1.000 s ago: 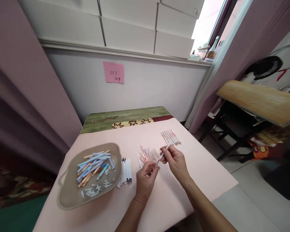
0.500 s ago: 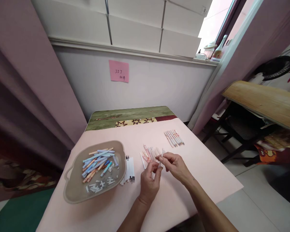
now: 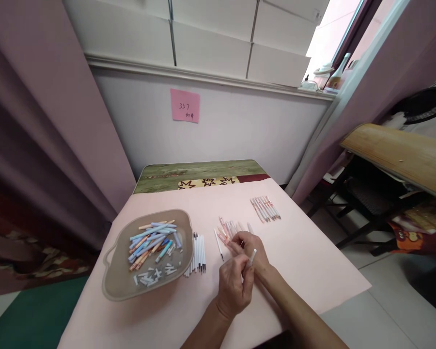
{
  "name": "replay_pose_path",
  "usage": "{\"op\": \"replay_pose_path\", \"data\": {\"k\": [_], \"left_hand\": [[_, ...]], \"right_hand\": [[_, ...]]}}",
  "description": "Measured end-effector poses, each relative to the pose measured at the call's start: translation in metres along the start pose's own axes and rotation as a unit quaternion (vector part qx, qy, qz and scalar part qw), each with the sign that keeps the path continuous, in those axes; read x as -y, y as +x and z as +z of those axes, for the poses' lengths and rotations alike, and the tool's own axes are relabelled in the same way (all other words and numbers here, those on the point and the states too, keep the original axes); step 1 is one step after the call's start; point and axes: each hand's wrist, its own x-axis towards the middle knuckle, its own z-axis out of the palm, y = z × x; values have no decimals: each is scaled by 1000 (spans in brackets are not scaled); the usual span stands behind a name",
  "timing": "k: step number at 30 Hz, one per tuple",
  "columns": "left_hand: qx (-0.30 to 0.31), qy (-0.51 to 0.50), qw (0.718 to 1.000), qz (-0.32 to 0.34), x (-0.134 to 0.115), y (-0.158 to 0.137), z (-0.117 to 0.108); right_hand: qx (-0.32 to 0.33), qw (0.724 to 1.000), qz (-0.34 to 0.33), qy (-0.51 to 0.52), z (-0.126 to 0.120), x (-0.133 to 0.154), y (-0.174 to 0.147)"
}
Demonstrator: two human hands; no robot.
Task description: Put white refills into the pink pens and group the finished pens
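My left hand [image 3: 236, 281] is closed, pinching a small clear piece with a white tip [image 3: 253, 256] that points up. Just beyond it, my right hand [image 3: 253, 246] reaches over a loose group of clear pen barrels [image 3: 240, 226]. Its fingers close about the end of a pink-patterned pen barrel [image 3: 223, 236]; my left hand partly hides them. A white refill with a dark tip [image 3: 218, 245] lies left of my hands. More white refills [image 3: 199, 252] lie in a row beside the basin.
At left stands a beige basin [image 3: 111, 278] with blue and orange pen parts [image 3: 152, 240] and small white pieces [image 3: 148, 277]. Several pink-patterned pens [image 3: 266, 209] lie side by side at back right. A pink sheet [image 3: 305, 271] covers most of the table.
My right hand has come down and left over the pink barrels. My left hand has moved right with the small clear piece. The view has shifted slightly.
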Motion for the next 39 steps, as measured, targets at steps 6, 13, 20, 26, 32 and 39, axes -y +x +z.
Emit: {"op": "replay_pose_path", "data": {"k": [6,13,20,26,32,39], "left_hand": [[0,5,1000,22,-3,-2,-1],[2,-102,983,-153,0,3,-1],[-79,-283,876,-382,13,18,3],[-81,-308,864,-390,18,20,5],[-37,-340,842,-416,-10,26,7],[13,-344,821,-455,-50,31,4]], "right_hand": [[44,987,38,-153,9,2,2],[-17,992,62,112,-17,-9,-9],[34,829,203,520,-45,-5,-12],[67,694,251,672,-53,-7,-17],[14,747,238,620,-61,-6,-23],[-50,796,176,577,-75,6,-27]]}}
